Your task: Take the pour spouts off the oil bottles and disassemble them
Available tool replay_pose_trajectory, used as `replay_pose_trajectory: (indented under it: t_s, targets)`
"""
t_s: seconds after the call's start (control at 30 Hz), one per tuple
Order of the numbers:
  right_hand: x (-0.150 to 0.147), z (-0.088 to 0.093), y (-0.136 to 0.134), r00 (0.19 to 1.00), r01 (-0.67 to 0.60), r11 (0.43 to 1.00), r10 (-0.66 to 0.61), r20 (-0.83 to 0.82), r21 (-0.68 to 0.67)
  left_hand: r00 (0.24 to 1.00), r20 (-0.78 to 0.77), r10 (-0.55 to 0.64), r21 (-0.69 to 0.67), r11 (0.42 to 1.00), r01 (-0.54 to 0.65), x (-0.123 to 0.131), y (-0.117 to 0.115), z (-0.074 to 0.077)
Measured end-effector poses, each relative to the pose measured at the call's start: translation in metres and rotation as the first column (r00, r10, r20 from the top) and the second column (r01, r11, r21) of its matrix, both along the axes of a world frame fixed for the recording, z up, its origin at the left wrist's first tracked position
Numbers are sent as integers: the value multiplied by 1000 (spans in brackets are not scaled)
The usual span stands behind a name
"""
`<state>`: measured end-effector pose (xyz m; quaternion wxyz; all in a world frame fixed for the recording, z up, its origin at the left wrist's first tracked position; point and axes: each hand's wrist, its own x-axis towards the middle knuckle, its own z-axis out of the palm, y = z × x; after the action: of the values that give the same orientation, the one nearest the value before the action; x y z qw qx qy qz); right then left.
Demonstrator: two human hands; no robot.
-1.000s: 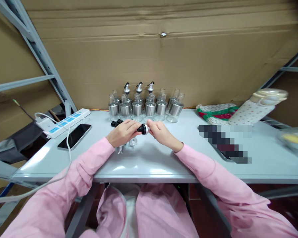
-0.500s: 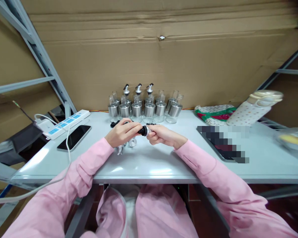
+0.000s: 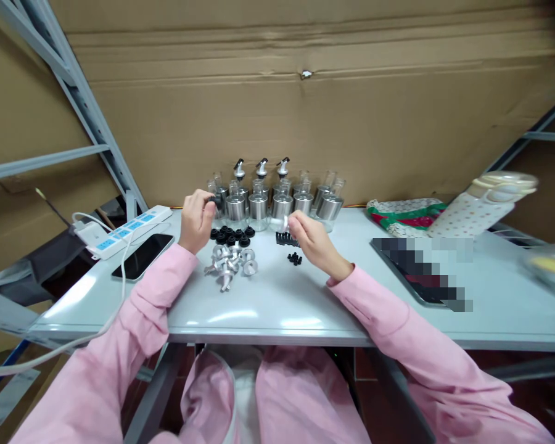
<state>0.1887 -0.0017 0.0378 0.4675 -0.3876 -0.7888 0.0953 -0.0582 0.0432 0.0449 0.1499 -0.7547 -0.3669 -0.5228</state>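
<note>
My left hand [image 3: 195,221] is closed around a black rubber stopper [image 3: 216,201], raised in front of the leftmost bottles. Opposite it, my right hand [image 3: 315,242] pinches a silvery pour spout [image 3: 282,223] with a pale tube pointing left. The two parts are apart. Between my hands lie a cluster of black stoppers [image 3: 234,237] and, nearer me, a heap of silver pour spouts [image 3: 230,265]. Below my right hand are a row of black clips [image 3: 285,238] and a small group of tiny black pieces [image 3: 295,259].
Several glass bottles with steel sleeves [image 3: 259,208] stand at the back; three carry pour spouts [image 3: 261,165]. A phone [image 3: 143,256] and power strip [image 3: 129,231] lie left, with a white cable. Right are a dark tablet-like device [image 3: 400,280], a patterned cloth [image 3: 404,216] and a dotted flask [image 3: 472,206].
The black stopper and silver spout, together between my hands before, are now separated. My left hand moved left and up, my right hand slightly right and up, uncovering the parts on the table.
</note>
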Motion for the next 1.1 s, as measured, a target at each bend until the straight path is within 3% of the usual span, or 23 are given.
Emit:
replay_pose_trajectory:
  t_s: [0.17, 0.37, 0.47, 0.73, 1.1]
  targets:
    - [7, -2, 9, 999, 42, 998, -40, -35, 45, 959, -282, -11, -291, 954, -75, -18, 23, -9]
    - [6, -7, 10, 998, 69, 994, -69, 1, 83, 891, -447, -76, -426, 894, -138, -16, 34, -30]
    - [5, -8, 10, 997, 67, 994, -69, 15, 91, 876, -473, -90, -437, 888, -145, -14, 35, -34]
    - [3, -9, 7, 998, 48, 992, -53, 36, 120, 838, -536, -102, -315, 945, -86, -4, 29, -38]
    - [0, -10, 3, 998, 35, 997, -40, 55, 75, 818, -564, -110, -346, 931, -113, -1, 27, -38]
